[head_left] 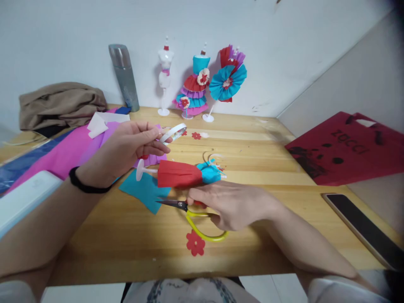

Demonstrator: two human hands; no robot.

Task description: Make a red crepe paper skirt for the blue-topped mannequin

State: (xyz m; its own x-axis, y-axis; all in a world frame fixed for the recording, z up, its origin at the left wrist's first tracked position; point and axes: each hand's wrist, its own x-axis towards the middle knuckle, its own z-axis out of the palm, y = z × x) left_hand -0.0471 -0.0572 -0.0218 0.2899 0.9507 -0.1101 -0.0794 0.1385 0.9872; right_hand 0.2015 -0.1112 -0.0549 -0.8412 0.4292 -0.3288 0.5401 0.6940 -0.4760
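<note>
Though near flower (195, 248), scissors (182, 205) in hand (236, 205)

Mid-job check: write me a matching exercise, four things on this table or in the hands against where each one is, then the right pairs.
1. White ring
2. Scissors
3. Red-skirted mannequin
4. Grey flask

A. lying on the table
B. standing by the wall
C. in the right hand
D. in the left hand

Pairs: 1-D, 2-C, 3-A, 4-B.
</note>
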